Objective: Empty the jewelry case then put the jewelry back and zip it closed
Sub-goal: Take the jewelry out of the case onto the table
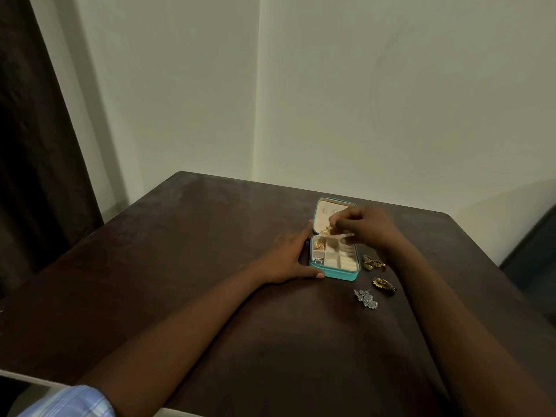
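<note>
- Nearest you, a silver jewelled piece [365, 298] lies on the dark table [180, 266], with a gold piece [384, 285] just beyond it and gold rings [372, 262] further back.
- Your left hand [285, 260] lies flat with straight fingers against the left side of the teal jewelry case [334, 257].
- The case stands open, a gold item [319, 244] in its far-left compartment.
- Your right hand [361, 227] hovers over it, fingertips pinching a small gold piece [326, 231].

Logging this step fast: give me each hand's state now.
Left hand: open, fingers straight against the side of the teal jewelry case.
Right hand: pinching a small gold piece over the case.
</note>
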